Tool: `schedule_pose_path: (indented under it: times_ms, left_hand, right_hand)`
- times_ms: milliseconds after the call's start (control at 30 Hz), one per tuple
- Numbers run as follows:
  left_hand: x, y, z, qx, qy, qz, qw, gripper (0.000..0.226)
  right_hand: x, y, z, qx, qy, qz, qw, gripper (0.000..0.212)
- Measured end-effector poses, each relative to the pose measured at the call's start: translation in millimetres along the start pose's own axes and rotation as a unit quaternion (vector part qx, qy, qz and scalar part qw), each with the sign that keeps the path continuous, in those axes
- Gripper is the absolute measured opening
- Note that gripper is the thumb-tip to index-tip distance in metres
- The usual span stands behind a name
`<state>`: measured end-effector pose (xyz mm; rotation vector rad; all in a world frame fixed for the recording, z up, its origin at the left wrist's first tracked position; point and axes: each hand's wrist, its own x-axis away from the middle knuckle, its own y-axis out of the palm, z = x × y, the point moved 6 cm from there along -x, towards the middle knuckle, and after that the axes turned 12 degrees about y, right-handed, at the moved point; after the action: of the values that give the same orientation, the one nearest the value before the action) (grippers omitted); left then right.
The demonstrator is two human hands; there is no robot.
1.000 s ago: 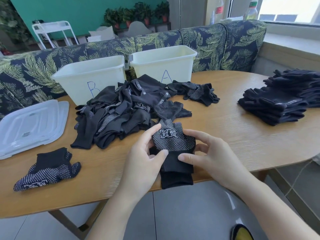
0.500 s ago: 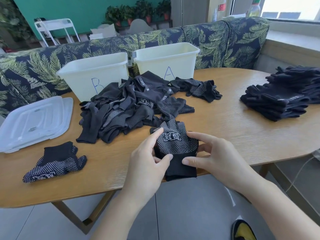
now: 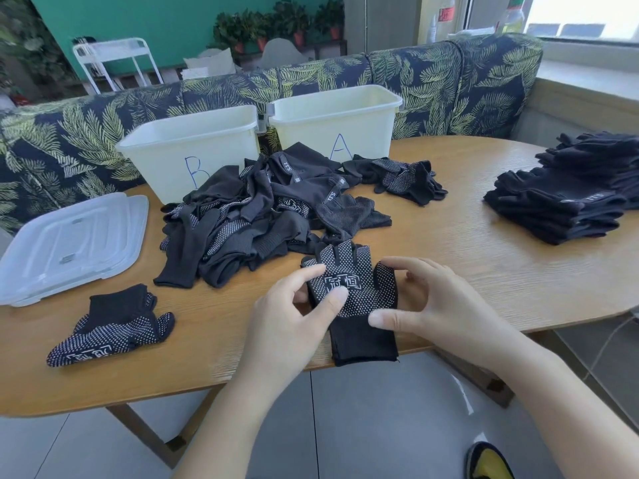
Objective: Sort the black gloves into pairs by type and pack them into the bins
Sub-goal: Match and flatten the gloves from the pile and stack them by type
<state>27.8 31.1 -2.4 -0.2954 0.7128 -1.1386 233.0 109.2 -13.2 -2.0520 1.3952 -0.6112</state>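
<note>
left hand (image 3: 294,316) pinches dotted glove (image 3: 352,288) | right hand (image 3: 435,305) pinches it | underside hidden

matt black knit gloves (image 3: 352,288) with white rubbery dots, grained wooden table (image 3: 466,257), smooth plastic bins (image 3: 193,146)

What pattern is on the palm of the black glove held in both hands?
Head view: black dotted glove has white dots around a white logo.
</note>
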Motion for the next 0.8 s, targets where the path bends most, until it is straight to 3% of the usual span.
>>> schedule_pose_path:
  times_ms: [100, 233, 367, 633, 800]
  left_hand:
    - [-12, 1, -9, 0.075, -0.020, 0.020, 0.997, 0.046]
    - [-24, 2, -14, 0.119, -0.040, 0.056, 0.990, 0.017]
    - [-26, 1, -15, 0.039, -0.022, 0.091, 0.995, 0.017]
    - [-26, 7, -11, -0.130, 0.019, 0.005, 0.991, 0.032]
    - [-26, 8, -18, -0.189, -0.019, -0.048, 0.981, 0.034]
  right_hand:
    - [-5, -1, 3, -0.026, -0.005, 0.027, 0.999, 0.083]
    - [-7, 3, 2, 0.046, -0.006, 0.059, 0.997, 0.083]
    - [-8, 5, 4, 0.075, -0.015, 0.072, 0.995, 0.089]
    - [-8, 4, 4, 0.068, -0.009, 0.068, 0.995, 0.095]
    - [-9, 5, 5, 0.091, -0.009, 0.067, 0.994, 0.097]
